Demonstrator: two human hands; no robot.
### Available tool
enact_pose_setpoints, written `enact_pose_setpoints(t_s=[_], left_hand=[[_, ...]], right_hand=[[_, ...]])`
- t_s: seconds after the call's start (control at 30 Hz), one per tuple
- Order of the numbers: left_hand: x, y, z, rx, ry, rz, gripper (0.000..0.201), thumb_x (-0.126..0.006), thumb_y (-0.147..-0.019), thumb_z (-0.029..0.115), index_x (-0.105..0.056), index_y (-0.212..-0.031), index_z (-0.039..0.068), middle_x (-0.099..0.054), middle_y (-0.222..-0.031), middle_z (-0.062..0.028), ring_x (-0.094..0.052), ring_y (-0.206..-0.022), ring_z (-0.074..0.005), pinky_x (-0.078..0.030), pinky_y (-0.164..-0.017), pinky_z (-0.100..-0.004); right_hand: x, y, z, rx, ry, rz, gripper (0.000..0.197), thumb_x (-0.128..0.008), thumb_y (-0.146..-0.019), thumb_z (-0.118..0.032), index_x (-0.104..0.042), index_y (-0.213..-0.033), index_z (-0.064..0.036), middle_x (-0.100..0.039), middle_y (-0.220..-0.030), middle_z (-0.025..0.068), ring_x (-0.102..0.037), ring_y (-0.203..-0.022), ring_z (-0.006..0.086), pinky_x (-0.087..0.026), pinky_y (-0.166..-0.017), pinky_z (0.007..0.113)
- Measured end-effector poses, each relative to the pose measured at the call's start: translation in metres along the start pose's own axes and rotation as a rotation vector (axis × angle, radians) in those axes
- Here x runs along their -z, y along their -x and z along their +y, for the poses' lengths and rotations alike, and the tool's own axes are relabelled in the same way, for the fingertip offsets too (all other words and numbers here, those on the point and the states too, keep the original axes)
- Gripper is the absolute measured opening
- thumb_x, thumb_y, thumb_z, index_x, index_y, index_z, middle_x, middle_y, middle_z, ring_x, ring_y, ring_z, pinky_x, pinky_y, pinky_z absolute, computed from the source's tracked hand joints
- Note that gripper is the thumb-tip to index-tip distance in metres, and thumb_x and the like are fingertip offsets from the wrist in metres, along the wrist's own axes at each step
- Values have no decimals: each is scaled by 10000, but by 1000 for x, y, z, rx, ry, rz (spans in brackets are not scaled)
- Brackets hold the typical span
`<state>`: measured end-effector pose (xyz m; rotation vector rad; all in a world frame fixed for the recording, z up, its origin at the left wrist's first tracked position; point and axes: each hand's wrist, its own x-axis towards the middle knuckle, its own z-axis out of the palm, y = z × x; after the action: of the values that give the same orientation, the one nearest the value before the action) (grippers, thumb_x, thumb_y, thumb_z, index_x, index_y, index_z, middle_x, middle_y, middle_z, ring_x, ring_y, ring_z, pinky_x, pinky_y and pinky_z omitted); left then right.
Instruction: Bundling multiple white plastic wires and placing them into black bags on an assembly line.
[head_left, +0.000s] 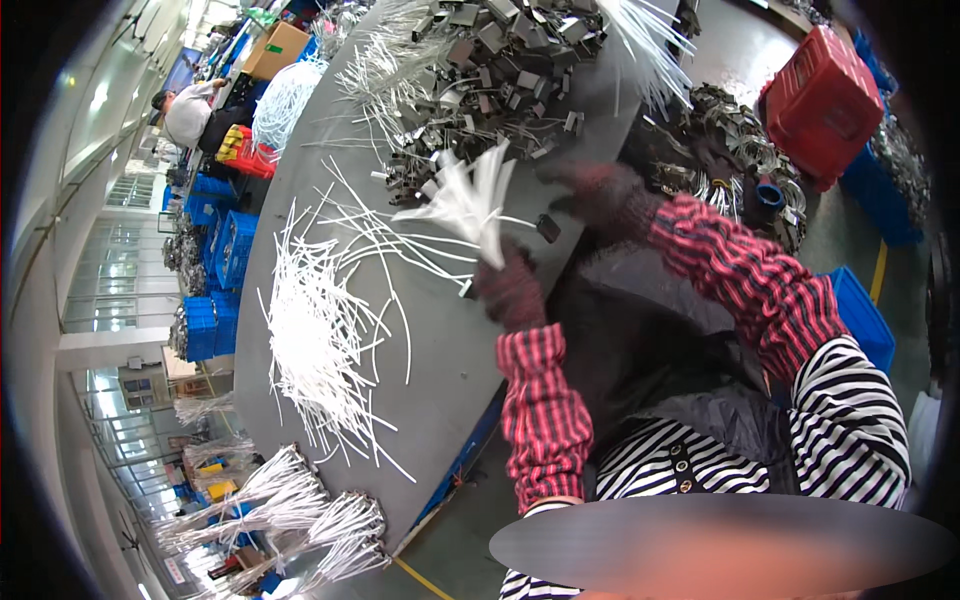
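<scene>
My left hand (512,290), in a dark glove, is closed round the lower end of a bundle of white wires (468,200). The bundle's upper ends fan out and are blurred. One wire runs right from it to a small dark block (547,229). My right hand (603,197), also in a dark glove, hovers apart from the bundle at the table's right edge. Motion smears its fingers, so I cannot tell what they hold. Beyond both hands lies a heap of small metal blocks with white wires (500,70).
A large pile of loose white wires (318,340) covers the left of the grey table (440,410). Tied wire bundles (290,510) hang at its near-left end. To the right are metal parts (735,150), a red crate (825,105) and a blue bin (858,318). Another person (190,115) works far left.
</scene>
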<state>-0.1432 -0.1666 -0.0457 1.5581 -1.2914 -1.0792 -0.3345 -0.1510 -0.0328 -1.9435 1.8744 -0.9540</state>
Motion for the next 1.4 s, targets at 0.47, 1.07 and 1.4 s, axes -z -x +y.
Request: enact_pose_setpoints(t_s=[0.47,1.07,1.4], left_hand=[[-14,28,7,-119,284,-244,254,-615,-895,207,-646,-1005,-20,-654,-802,-89,-623,-691,-188,-530,-623,-330],[-101,51,-7,334,967,-245,291,-584,-957,333,-629,-978,46,-665,-840,-91,-663,-743,-224,-576,-704,-379],[-56,19,1,233,943,-152,368,-588,-957,399,-642,-1035,44,-682,-925,-85,-673,-788,-201,-566,-745,-336]], right_hand=[[23,39,31,-27,-499,-228,322,-629,-882,-101,-665,-1201,-125,-698,-947,78,-649,-823,139,-532,-737,310],[115,498,138,-915,-24,172,141,-634,-851,-155,-641,-978,-93,-592,-769,9,-560,-702,120,-493,-641,312],[118,531,155,-1168,-282,228,119,-610,-870,-151,-647,-978,-115,-529,-693,-27,-464,-563,70,-391,-475,260]])
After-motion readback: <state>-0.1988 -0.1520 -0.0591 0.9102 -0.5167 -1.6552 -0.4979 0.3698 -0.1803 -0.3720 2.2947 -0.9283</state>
